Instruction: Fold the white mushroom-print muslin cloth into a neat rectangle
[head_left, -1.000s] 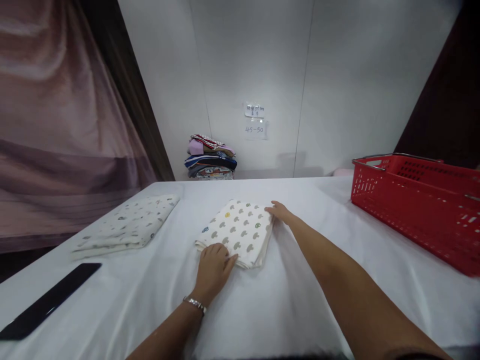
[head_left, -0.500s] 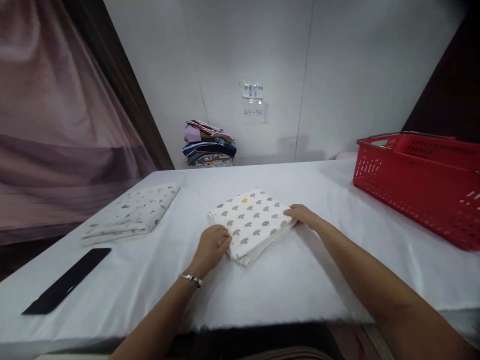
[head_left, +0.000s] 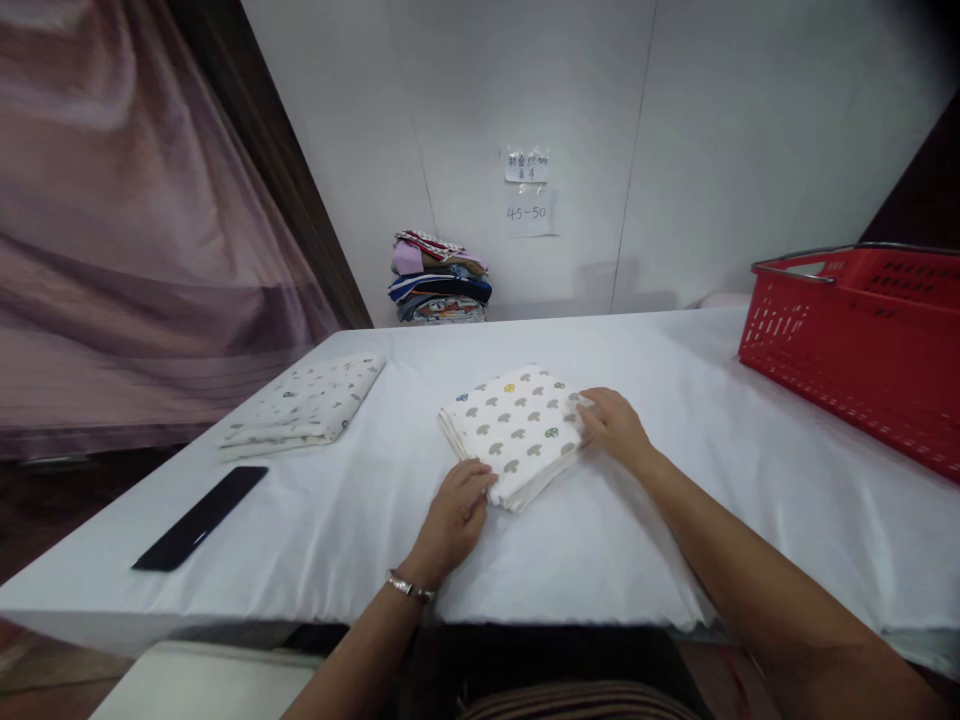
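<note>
A folded white cloth (head_left: 517, 430) printed with grey mushroom shapes lies in the middle of the white-covered table (head_left: 600, 540). My left hand (head_left: 459, 512) rests at its near left corner, fingers curled against the edge. At its right side, my right hand (head_left: 616, 426) pinches the cloth's edge. A bracelet sits on my left wrist.
A second folded patterned cloth (head_left: 307, 402) lies at the left. A flat black strip (head_left: 201, 517) sits near the table's left front edge. A red plastic basket (head_left: 862, 340) stands at the right. A stack of folded clothes (head_left: 439, 290) is against the back wall, under paper labels (head_left: 529, 190).
The cloth has been turned and pulled a little nearer. My right hand slid from its far corner to its right side. My head drew back, showing the table's front edge.
</note>
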